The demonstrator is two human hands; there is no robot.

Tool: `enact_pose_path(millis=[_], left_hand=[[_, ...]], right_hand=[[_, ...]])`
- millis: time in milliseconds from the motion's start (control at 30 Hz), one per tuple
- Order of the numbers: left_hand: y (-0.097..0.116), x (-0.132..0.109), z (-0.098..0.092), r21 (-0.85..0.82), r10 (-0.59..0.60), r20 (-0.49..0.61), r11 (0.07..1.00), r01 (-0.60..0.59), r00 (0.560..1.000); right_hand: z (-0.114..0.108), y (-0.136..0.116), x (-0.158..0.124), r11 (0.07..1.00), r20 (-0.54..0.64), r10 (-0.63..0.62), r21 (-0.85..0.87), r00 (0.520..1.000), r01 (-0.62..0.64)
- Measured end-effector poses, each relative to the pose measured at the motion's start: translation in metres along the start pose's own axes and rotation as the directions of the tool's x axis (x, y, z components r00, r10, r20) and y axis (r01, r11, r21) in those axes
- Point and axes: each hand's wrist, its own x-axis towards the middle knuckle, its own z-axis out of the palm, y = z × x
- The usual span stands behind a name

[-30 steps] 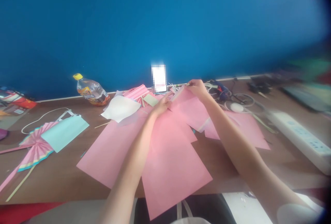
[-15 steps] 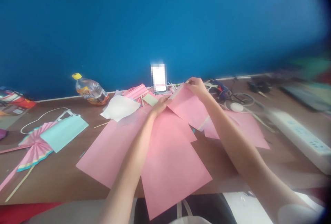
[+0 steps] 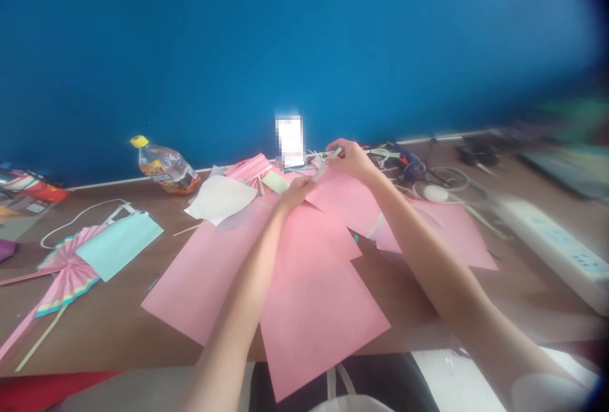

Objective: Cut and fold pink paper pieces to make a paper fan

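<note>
My left hand (image 3: pixel 297 192) is closed on the upper edge of a pink paper sheet (image 3: pixel 354 199), where a narrow whitish strip (image 3: pixel 320 171) runs along the edge. Just to its right and a little farther off, my right hand (image 3: pixel 351 157) pinches the pale end of a thin strip, its fingers curled above the sheet's far edge. Whether that end is still stuck to the paper I cannot tell. Beneath my forearms more pink sheets (image 3: pixel 323 317) overlap, one hanging past the table's front edge. Another pink sheet (image 3: pixel 457 234) lies right of my right forearm.
A white paper piece (image 3: pixel 219 199) and folded pink paper (image 3: pixel 247 167) lie behind. Leftward are a tilted bottle (image 3: pixel 166 167), a pleated pink fan (image 3: pixel 71 272) and a light blue face mask (image 3: pixel 120 245). Cables (image 3: pixel 447 178) and a white power strip (image 3: pixel 554 247) occupy the right.
My right hand has shifted left toward my left hand, and a pale strip end now shows at its fingertips. The left hand has hardly moved.
</note>
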Motion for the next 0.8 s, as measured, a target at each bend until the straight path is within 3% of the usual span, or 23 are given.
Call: enact_pose_path(millis=[300, 467, 800], left_hand=[[-0.001, 0.003, 0.001, -0.051, -0.026, 0.017, 0.998, 0.027, 1.0], [-0.001, 0.002, 0.0, -0.05, 0.024, 0.045, 0.998, -0.022, 0.999], [0.003, 0.001, 0.0, -0.06, -0.038, -0.006, 0.998, 0.038, 0.999]], right_hand=[[0.005, 0.012, 0.004, 0.999, -0.07, 0.036, 0.007, 0.997, -0.036], [0.003, 0.017, 0.007, 0.998, -0.091, 0.062, 0.03, 0.994, -0.059], [0.001, 0.011, 0.005, 0.998, -0.076, 0.043, -0.044, 0.996, -0.046]])
